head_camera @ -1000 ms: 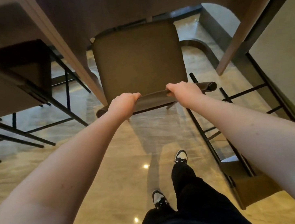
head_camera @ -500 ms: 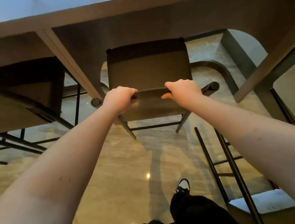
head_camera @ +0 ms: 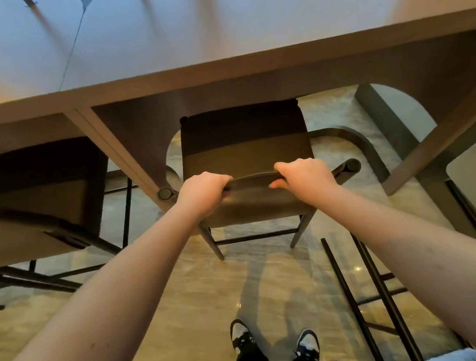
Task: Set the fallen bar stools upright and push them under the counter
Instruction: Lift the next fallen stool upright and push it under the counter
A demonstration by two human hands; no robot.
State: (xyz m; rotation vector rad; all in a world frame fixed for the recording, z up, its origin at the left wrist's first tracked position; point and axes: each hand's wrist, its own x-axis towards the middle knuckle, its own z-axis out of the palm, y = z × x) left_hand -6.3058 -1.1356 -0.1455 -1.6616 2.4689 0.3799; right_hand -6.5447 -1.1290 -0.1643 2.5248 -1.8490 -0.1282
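A dark brown bar stool [head_camera: 245, 151] stands upright in front of me, its seat partly under the counter [head_camera: 215, 70]. My left hand [head_camera: 202, 193] and my right hand [head_camera: 303, 178] are both closed over the top of its low curved backrest, a little apart. A second stool [head_camera: 33, 209] stands upright to the left, also tucked under the counter. At the lower right a third stool [head_camera: 378, 298] lies on the floor, with its black legs and rungs pointing toward the counter.
The counter's slanted leg [head_camera: 124, 162] stands between the two upright stools, and a dark frame leg [head_camera: 410, 150] stands at the right. My two shoes [head_camera: 271, 341] are on the glossy marble floor just behind the held stool.
The stool went from tilted to standing on its legs and slid further under the counter. My view rose, so the countertop now shows. Both hands kept their hold on the backrest.
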